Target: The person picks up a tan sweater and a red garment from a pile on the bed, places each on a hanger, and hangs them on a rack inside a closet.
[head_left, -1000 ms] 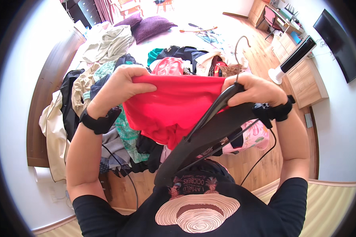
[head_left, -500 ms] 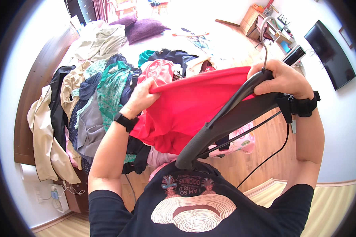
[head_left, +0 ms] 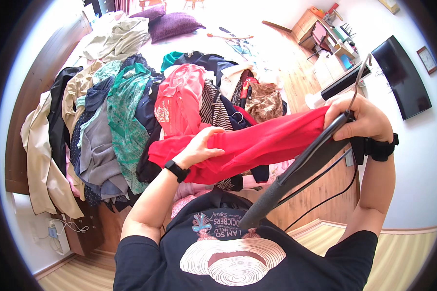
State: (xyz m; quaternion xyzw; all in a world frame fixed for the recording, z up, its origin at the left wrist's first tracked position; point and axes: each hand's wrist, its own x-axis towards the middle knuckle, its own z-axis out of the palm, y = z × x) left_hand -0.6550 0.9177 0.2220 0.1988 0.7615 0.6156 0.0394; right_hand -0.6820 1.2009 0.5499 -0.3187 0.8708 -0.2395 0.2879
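My right hand (head_left: pixel 363 119) grips the neck of a dark, broad-shouldered clothes hanger (head_left: pixel 296 174) together with one end of a red garment (head_left: pixel 262 143). The hanger tilts, its metal hook pointing up and its lower end close to my shirt. Stretched leftward from that hand, the garment hangs in a long folded band. My left hand (head_left: pixel 199 148) is around its left part, thumb in front and fingers along the upper edge, partly behind the cloth. Whether the garment is fixed on the hanger I cannot tell.
Beyond my hands a bed is heaped with clothes, among them a coral-red top (head_left: pixel 182 97), a green patterned garment (head_left: pixel 128 126) and beige trousers (head_left: pixel 43 155). Purple pillows (head_left: pixel 175 26) lie farther back. A black cable (head_left: pixel 320 208) hangs from my right wrist. A television (head_left: pixel 402 77) is at the right wall.
The red garment has gone from spread wide to a narrower band. My left hand has moved right and lower, its grip looser, and the hanger has shifted right.
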